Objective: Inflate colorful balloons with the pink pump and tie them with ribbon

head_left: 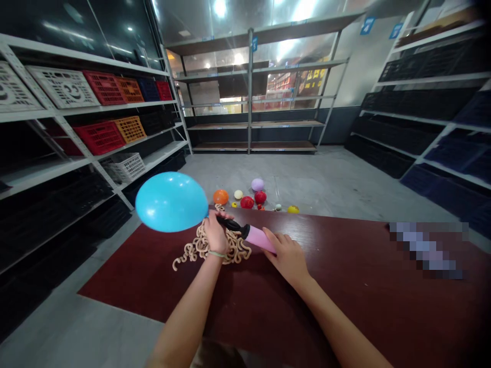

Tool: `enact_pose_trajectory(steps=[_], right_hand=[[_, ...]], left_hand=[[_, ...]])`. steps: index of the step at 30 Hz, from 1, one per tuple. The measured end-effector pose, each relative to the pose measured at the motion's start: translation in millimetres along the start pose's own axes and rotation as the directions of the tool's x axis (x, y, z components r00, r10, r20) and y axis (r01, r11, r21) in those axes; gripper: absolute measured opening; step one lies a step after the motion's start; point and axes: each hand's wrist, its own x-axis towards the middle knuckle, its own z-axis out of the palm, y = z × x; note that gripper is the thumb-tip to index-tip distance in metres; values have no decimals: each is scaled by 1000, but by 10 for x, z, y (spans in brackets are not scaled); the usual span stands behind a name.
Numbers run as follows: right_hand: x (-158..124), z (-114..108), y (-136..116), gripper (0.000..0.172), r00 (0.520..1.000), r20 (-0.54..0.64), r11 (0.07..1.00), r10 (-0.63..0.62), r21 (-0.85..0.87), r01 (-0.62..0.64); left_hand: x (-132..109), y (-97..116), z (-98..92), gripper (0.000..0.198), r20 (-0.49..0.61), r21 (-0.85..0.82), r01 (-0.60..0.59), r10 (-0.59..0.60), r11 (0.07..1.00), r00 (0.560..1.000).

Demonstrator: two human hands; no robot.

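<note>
A large, blown-up blue balloon (pixel 172 201) stands out to the left above the table's far edge. My left hand (pixel 217 234) is closed around its neck, at the black nozzle end of a hand balloon pump (pixel 261 239). The pump has a pink barrel and lies slanted between my hands. Around the barrel's near end my right hand (pixel 289 258) is wrapped. Beneath my left hand a tangled heap of beige, curly strands (pixel 240 250) rests on the dark red table (pixel 330 306); its material is unclear. A thin pale band circles my left wrist.
On the floor beyond the table lie several balloons, among them an orange one (pixel 221 197), a purple one (pixel 258 184) and a red one (pixel 247 203). A blurred-out item (pixel 429 248) is on the table's right. Shelves with crates (pixel 102 137) line the left side.
</note>
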Motion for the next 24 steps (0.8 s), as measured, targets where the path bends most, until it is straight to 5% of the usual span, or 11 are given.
enact_pose_trajectory(steps=[9, 15, 18, 24], right_hand=[[-2, -21, 110, 53, 996, -37, 995, 85, -43, -87], [6, -75, 116, 57, 971, 33, 961, 235, -158, -227], [8, -69, 131, 56, 973, 79, 958, 219, -207, -199], [4, 6, 195, 47, 996, 22, 974, 86, -213, -80]], left_hand=[[231, 246, -114, 27, 40, 28, -21, 20, 999, 999], [373, 276, -470, 30, 229, 343, 14, -99, 939, 968], [433, 271, -640, 33, 305, 497, 33, -210, 867, 929], [415, 217, -680, 36, 244, 525, 121, -286, 843, 927]])
